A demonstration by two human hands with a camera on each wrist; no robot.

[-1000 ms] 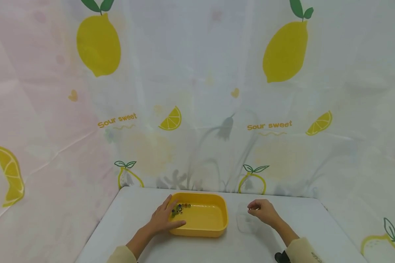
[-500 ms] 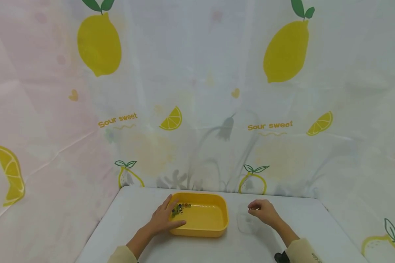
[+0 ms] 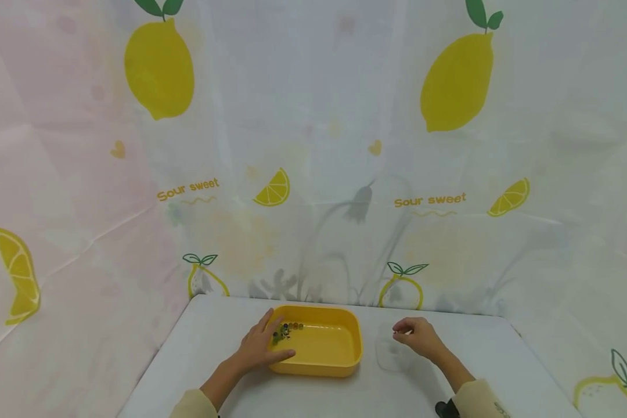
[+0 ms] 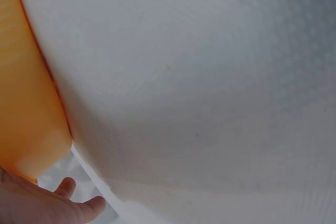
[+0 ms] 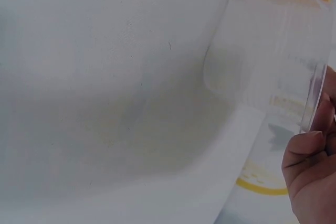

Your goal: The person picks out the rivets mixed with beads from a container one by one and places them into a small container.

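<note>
A yellow tray (image 3: 339,368) stands near the far edge of the table. My left hand (image 3: 256,346) lies spread on its left side, fingers on the rim and thumb across the near wall. Small round beads or marbles (image 3: 285,333), dark, green and amber, gather in the tray's left end, partly hidden by this hand. Right of the tray stands a clear plastic container (image 5: 252,51). Over its rim my right hand (image 3: 419,338) is bent, thumb and fingertips close together. A tiny pale or reddish speck shows at the tips; whether they pinch something or the rim, I cannot tell.
A white table (image 3: 334,400) bears the tray and the container. Behind it hangs a pale sheet (image 3: 313,145) printed with lemons. A black object (image 3: 446,409) sits at the right sleeve's cuff.
</note>
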